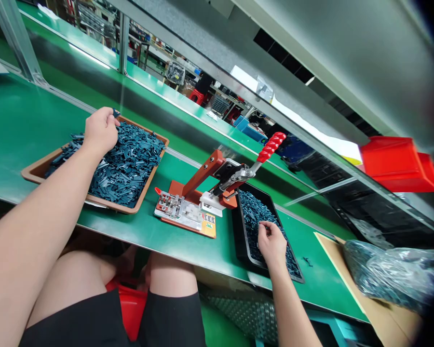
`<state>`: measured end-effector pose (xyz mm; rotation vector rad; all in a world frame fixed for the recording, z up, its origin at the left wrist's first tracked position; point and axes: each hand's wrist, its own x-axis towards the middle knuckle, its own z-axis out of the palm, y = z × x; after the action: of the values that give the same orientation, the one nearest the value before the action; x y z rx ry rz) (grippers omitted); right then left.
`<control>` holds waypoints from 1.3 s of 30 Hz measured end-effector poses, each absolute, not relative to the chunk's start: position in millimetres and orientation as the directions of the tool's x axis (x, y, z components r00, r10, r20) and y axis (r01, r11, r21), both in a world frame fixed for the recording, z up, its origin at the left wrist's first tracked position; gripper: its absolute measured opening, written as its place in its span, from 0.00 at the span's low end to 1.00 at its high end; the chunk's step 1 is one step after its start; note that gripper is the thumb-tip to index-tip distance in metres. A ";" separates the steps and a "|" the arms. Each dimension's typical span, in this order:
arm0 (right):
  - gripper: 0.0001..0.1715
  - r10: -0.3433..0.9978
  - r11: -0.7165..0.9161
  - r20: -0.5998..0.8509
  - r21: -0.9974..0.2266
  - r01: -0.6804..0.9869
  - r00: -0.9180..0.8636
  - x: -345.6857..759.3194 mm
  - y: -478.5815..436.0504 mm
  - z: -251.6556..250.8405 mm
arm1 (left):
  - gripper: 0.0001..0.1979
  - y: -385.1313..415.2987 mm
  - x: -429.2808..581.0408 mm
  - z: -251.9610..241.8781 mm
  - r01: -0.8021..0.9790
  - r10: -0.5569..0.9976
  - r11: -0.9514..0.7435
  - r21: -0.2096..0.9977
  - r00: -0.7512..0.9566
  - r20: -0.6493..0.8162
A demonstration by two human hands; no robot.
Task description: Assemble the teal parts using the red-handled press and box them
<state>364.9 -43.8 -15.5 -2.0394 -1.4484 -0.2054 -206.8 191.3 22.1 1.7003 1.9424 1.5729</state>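
Observation:
My left hand (100, 131) is closed over the far side of a brown tray (28, 173) heaped with small dark blue plastic parts (125, 164). One dark blue plastic part (116, 113) sticks out between its thumb and fingers. Over a black tray (241, 243) of thin dark blue parts (255, 209), my right hand (273, 243) has thumb and fingertips pinched together; what they hold, if anything, is hidden. Between the trays stands an orange-red toggle clamp fixture (202, 176), its red handle (272, 147) raised above a metal nest (181, 209).
A few loose parts (307, 261) lie on the green bench (159, 241) right of the black tray. Farther right, a clear plastic bag (394, 274) rests on cardboard (390, 315). A metal frame rail (202, 53) crosses above, with a red bin (394, 164) at the right.

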 end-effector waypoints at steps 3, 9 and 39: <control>0.29 0.798 -0.228 0.424 -0.446 0.866 0.428 364.4 -44.0 -16.8 | 0.20 190.8 -205.8 22.7 0.621 0.806 -0.184 0.762 -0.349 0.478; 0.36 0.813 -0.158 0.471 -0.386 0.909 0.342 366.6 -42.2 -17.2 | 0.19 178.7 -200.1 29.9 0.652 0.855 -0.149 0.744 -0.293 0.428; 0.47 0.824 -0.291 0.346 -0.420 0.859 0.449 338.9 -44.3 1.1 | 0.31 181.4 -197.8 29.7 0.741 0.897 -0.029 0.671 -0.277 0.345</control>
<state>338.9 -44.3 1.1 -2.1504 -1.4039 -0.0834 -197.8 181.4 29.7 1.7573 2.0438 1.1944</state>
